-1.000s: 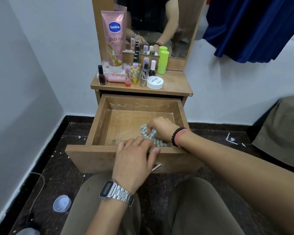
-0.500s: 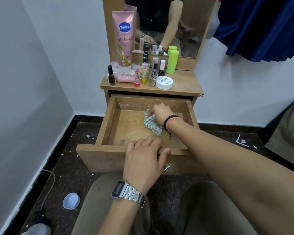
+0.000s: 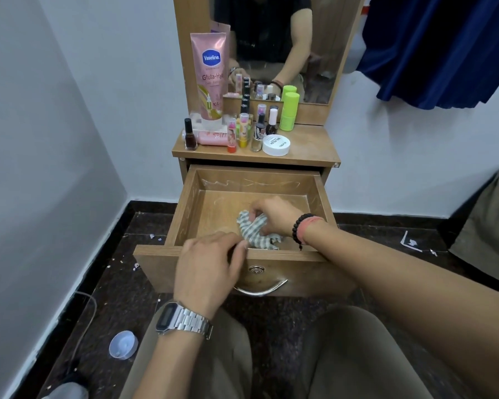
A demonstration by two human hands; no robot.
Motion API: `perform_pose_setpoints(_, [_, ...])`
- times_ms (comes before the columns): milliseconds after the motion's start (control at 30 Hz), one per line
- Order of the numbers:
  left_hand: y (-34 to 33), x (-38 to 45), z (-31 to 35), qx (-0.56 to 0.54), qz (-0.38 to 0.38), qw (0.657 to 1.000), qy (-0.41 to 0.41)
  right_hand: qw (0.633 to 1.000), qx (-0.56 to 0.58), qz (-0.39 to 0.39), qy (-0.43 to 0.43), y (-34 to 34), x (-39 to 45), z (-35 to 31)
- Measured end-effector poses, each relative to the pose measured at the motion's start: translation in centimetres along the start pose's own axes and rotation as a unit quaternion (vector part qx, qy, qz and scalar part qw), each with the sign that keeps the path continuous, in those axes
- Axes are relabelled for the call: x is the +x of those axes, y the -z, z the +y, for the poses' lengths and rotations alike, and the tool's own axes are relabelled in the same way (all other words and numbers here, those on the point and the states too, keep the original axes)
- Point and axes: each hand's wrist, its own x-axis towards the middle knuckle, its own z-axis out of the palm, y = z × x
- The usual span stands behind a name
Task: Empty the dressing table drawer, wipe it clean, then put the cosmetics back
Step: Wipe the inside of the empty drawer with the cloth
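Observation:
The wooden drawer (image 3: 185,208) is pulled out, with only a crumpled checked cloth (image 3: 254,230) inside. My right hand (image 3: 274,216) grips that cloth and presses it on the drawer floor near the front right. My left hand (image 3: 208,272) rests over the drawer's front edge, fingers curled on the rim, a metal watch on its wrist. The cosmetics stand on the dressing table top (image 3: 308,148): a tall pink Vaseline tube (image 3: 211,79), a dark nail polish bottle (image 3: 190,135), several small bottles (image 3: 244,131), a white jar (image 3: 276,144) and a green container (image 3: 288,110).
A mirror (image 3: 274,38) rises behind the table top. White walls close in on the left and behind. A blue curtain (image 3: 444,47) hangs at upper right. A clear plastic lid (image 3: 123,344) and a cable lie on the dark floor. My knees sit below the drawer.
My right hand has wiped with the cloth from the drawer's front to its back and come forward again. My left hand stays on the front edge.

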Motion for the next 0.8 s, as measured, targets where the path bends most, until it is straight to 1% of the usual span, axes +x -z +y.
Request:
perform_pose_setpoints(100, [0.2, 0.0, -1.5, 0.032, 0.032, 0.998, 0.045, 0.998, 0.024, 0.037, -0.043, 0.0, -0.1, 1.9])
perform_pose_setpoints(200, [0.7, -0.1, -3.5, 0.051, 0.09, 0.987, 0.127, 0.997, 0.013, 0.041, -0.059, 0.2, 0.7, 2.3])
perform_pose_setpoints(267, [0.8, -0.1, -4.6, 0.038, 0.123, 0.974, 0.188, 0.998, 0.001, 0.032, -0.057, 0.3, 1.8, 1.8])
perform_pose_setpoints(333, [0.6, 0.1, -5.2, -0.002, 0.145, 0.961, 0.236, 0.997, 0.006, 0.04, -0.061, 0.1, 3.3, 1.1])
perform_pose_setpoints(367, [0.4, 0.2, -5.3, -0.027, 0.152, 0.957, 0.244, 0.997, 0.01, 0.046, -0.061, -0.1, 4.1, 0.5])
perform_pose_setpoints(433, [0.1, 0.5, -5.5, -0.061, 0.166, 0.955, 0.236, 0.997, 0.004, 0.056, -0.051, -0.6, 5.7, -1.0])
perform_pose_setpoints(567, [0.0, 0.4, -5.3, -0.085, 0.196, 0.947, 0.241, 0.997, -0.033, 0.076, 0.006, -1.6, 8.0, -5.1])
perform_pose_setpoints(667, [0.0, 0.2, -5.2, -0.085, 0.201, 0.946, 0.241, 0.994, -0.08, 0.066, 0.036, -2.6, 8.8, -7.6])
perform_pose_setpoints(733, [0.0, 0.3, -5.3, -0.086, 0.203, 0.945, 0.241, 0.992, -0.1, 0.055, 0.059, -2.5, 8.4, -8.2])
perform_pose_setpoints(800, [0.0, 0.2, -5.2, -0.09, 0.205, 0.944, 0.24, 0.989, -0.107, 0.031, 0.101, -2.1, 7.1, -8.1])
